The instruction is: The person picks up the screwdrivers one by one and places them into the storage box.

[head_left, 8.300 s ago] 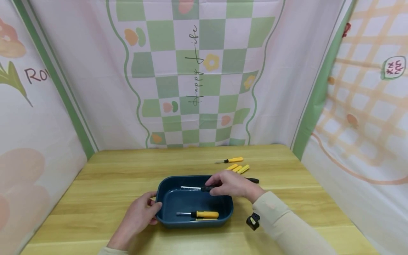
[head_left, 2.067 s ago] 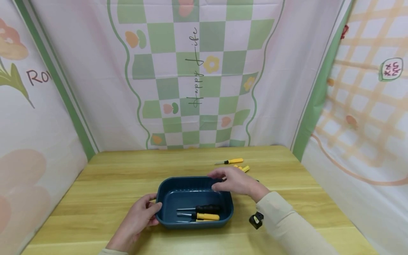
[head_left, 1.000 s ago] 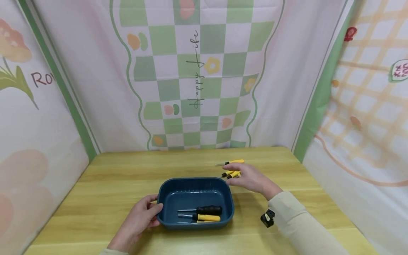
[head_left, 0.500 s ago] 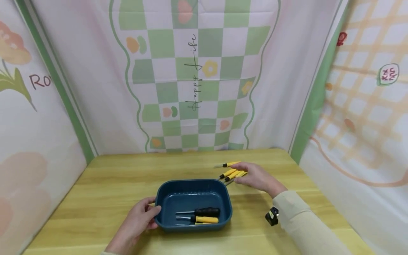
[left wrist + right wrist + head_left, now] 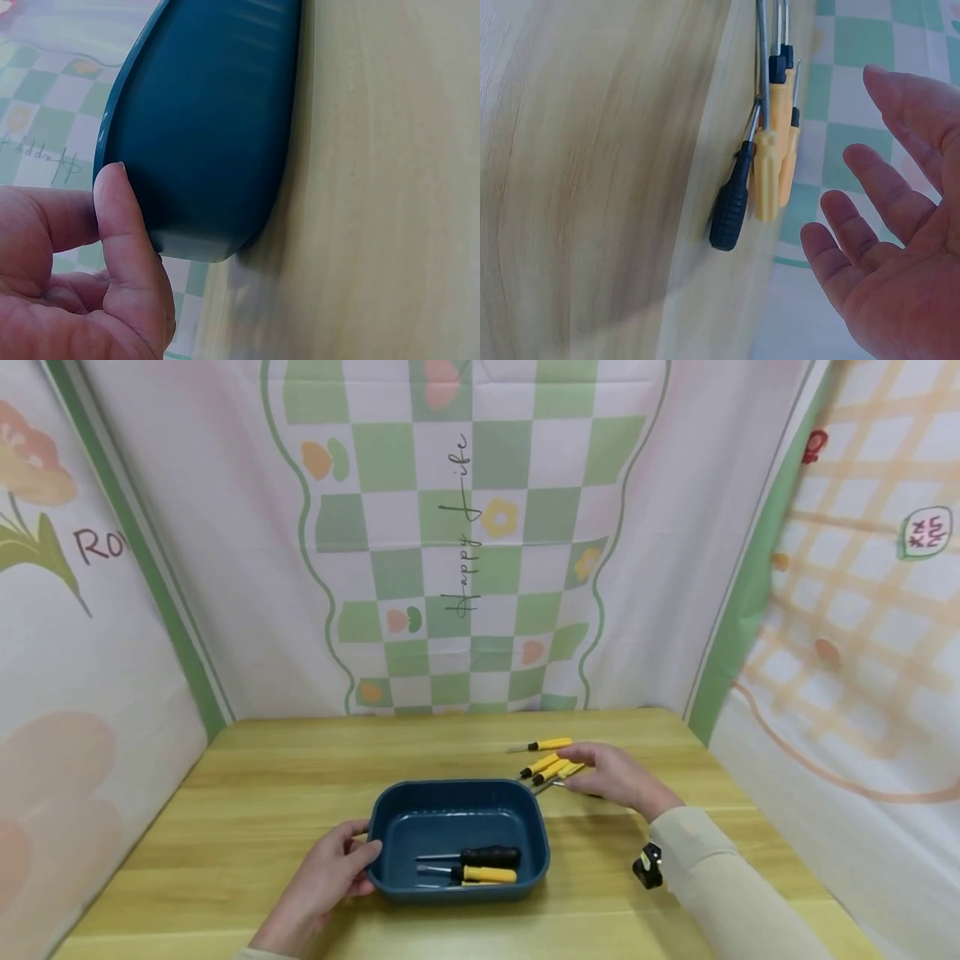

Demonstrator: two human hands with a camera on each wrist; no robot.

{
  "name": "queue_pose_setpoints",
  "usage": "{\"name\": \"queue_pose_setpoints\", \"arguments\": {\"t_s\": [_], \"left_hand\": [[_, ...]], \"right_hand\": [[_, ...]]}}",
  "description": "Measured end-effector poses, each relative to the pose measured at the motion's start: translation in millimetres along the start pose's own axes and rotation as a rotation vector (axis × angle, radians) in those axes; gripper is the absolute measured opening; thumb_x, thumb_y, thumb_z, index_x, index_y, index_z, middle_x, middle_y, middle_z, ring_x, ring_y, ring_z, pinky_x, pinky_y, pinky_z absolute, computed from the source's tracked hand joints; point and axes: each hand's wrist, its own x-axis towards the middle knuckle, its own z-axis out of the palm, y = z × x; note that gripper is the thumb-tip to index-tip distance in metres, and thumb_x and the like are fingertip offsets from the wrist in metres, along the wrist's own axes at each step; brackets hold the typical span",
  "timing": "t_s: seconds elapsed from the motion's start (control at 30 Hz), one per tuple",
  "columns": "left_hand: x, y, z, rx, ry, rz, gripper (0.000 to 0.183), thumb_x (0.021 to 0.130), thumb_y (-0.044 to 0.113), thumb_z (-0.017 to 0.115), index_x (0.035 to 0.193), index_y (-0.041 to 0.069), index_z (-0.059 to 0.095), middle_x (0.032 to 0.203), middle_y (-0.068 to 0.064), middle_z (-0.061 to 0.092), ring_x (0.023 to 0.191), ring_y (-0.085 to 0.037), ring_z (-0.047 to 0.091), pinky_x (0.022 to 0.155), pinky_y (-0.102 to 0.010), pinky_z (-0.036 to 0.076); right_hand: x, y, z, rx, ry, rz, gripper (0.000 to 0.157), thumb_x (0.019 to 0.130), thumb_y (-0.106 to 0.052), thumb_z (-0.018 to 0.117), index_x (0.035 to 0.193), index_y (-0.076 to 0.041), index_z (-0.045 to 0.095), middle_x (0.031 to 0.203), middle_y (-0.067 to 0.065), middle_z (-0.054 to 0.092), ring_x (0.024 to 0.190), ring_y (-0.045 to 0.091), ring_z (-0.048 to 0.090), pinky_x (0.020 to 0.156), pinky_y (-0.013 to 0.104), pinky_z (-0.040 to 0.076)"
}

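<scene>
My left hand (image 5: 327, 872) grips the left end of a dark blue rectangular box (image 5: 459, 897), thumb on the rim and fingers outside. Inside lie a black-handled screwdriver (image 5: 491, 857), a yellow-handled screwdriver (image 5: 489, 874) and another yellow handle partly hidden behind the near wall. My right hand (image 5: 617, 777) hovers with spread fingers and nothing in its grasp, over a group of yellow-handled screwdrivers (image 5: 550, 770) behind the box. In the right wrist view, a second black-handled screwdriver (image 5: 730, 206) lies beside a pale yellow one (image 5: 766, 176), apart from the fingers.
One yellow-handled screwdriver (image 5: 553, 744) lies alone farther back on the wooden table (image 5: 300, 760). Patterned cloth (image 5: 405, 527) hangs behind the table and at both sides. A small black device (image 5: 648, 866) hangs at my right sleeve.
Earlier my right hand held the black-handled screwdriver over the box; it now lies inside. Since then the right hand has moved right, toward the screwdrivers on the table. My left hand stays put.
</scene>
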Motion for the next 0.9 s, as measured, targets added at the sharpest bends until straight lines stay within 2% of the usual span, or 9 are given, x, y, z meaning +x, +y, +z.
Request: {"name": "queue_pose_setpoints", "arguments": {"t_s": [0.3, 0.63, 0.9], "left_hand": [[-1.5, -4.4, 0.6, -0.02, -0.006, 0.019, 0.047, 0.104, 0.013, 0.062, 0.147, -0.002, 0.051, 0.105, -0.015, 0.058, 0.074, -0.021, 0.063, 0.063, -0.032, 0.062], [-3.2, -5.1, 1.2, -0.021, -0.006, 0.002, 0.046, 0.104, 0.013, 0.062, 0.147, -0.001, 0.051, 0.105, -0.015, 0.057, 0.074, -0.021, 0.062, 0.063, -0.033, 0.062], [-2.5, -4.6, 0.5, -0.022, -0.009, -0.014, 0.048, 0.104, 0.014, 0.063, 0.148, 0.0, 0.051, 0.106, -0.015, 0.058, 0.075, -0.021, 0.063, 0.065, -0.033, 0.062]], "right_hand": [[1.5, 12.3, 0.2, 0.01, -0.004, -0.001, 0.053, 0.097, -0.026, 0.075, 0.144, -0.007, 0.06, 0.147, 0.022, 0.058, 0.137, 0.046, 0.052, 0.114, 0.063, 0.043], [2.1, 20.1, 3.2, -0.016, 0.004, 0.04, 0.05, 0.095, -0.031, 0.076, 0.141, -0.011, 0.064, 0.142, 0.017, 0.063, 0.13, 0.04, 0.059, 0.108, 0.059, 0.05], [3.7, 27.3, 4.3, -0.041, -0.01, 0.048, 0.046, 0.096, -0.023, 0.074, 0.137, -0.002, 0.065, 0.136, 0.022, 0.065, 0.126, 0.043, 0.059, 0.106, 0.061, 0.049]]}}
